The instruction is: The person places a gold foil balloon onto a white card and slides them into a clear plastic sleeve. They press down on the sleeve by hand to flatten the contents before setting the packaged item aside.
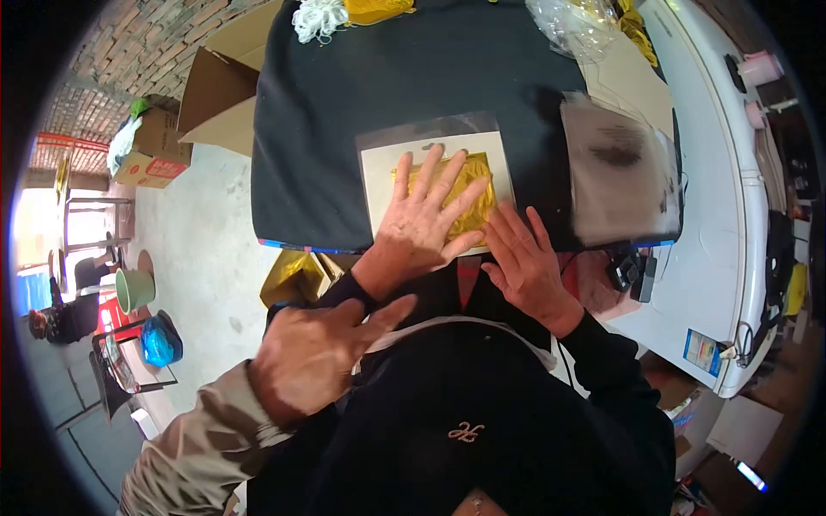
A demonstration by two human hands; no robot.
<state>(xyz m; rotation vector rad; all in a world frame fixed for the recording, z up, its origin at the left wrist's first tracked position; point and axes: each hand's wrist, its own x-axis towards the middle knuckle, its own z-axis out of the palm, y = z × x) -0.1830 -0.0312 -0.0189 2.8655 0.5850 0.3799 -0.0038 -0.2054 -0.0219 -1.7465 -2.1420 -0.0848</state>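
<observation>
My left hand (420,215) lies flat with spread fingers over a folded piece of gold foil (473,217). Under the foil is a white card (377,182) with a hang hole at its top, inside a clear plastic bag (469,125) on the black-covered table (387,77). My right hand (521,268) is open, fingers stretched out, its fingertips right at the card's lower right edge. From the lower left another person's hand (314,357), in a beige sleeve, reaches across near my left forearm with a finger extended.
A stack of clear bags (615,185) lies on the table's right side. White string (320,19) and crumpled clear plastic (572,26) sit at the far edge. A white appliance (697,172) borders the right; an open cardboard box (219,99) stands left.
</observation>
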